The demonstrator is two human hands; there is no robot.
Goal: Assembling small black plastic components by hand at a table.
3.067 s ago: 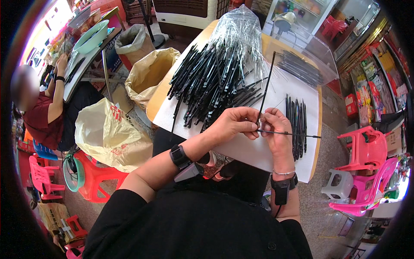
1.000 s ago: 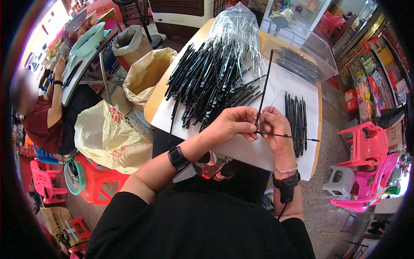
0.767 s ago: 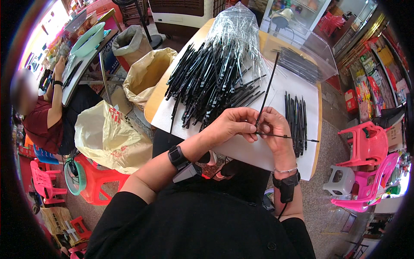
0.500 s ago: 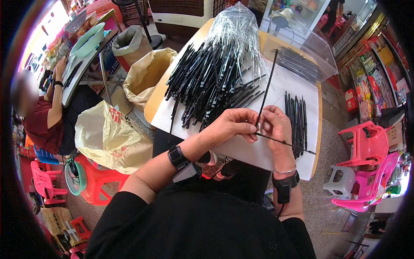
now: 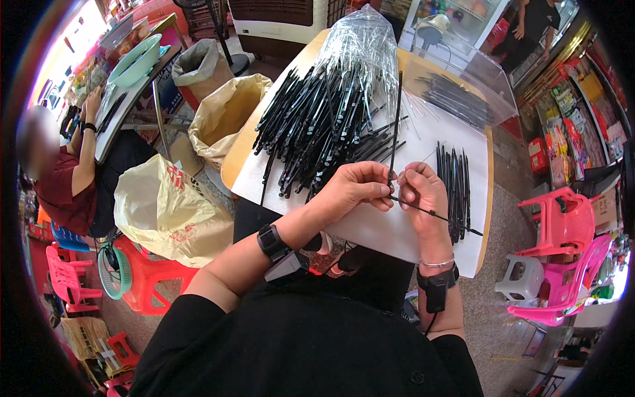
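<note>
My left hand (image 5: 360, 188) is closed, thumb and fingertips pinching a thin black rod (image 5: 397, 119) that points up and away. A second black rod, with a small knob along it (image 5: 432, 213), runs from the same fingertips to the right, passing below my right fingers. Close beside it, my right hand (image 5: 423, 192) is curled with its fingertips together; a faint thin line shows above them, too fine to name. Beyond my left hand lies a big heap of similar black rods (image 5: 311, 132), partly under clear plastic film (image 5: 360, 40). A neat row of black rods (image 5: 453, 192) lies right of my right hand.
On the white-covered table (image 5: 370, 238), a clear plastic box (image 5: 463, 73) with thin dark sticks stands far right. Open bags (image 5: 172, 218) and bins are at the left. Another person (image 5: 73, 172) works at a side table. Pink chairs (image 5: 562, 218) stand right; someone stands far back.
The rod in my left hand has swung more upright, its top moving left. My right fingers have drawn up slightly. The far standing person has come more into view.
</note>
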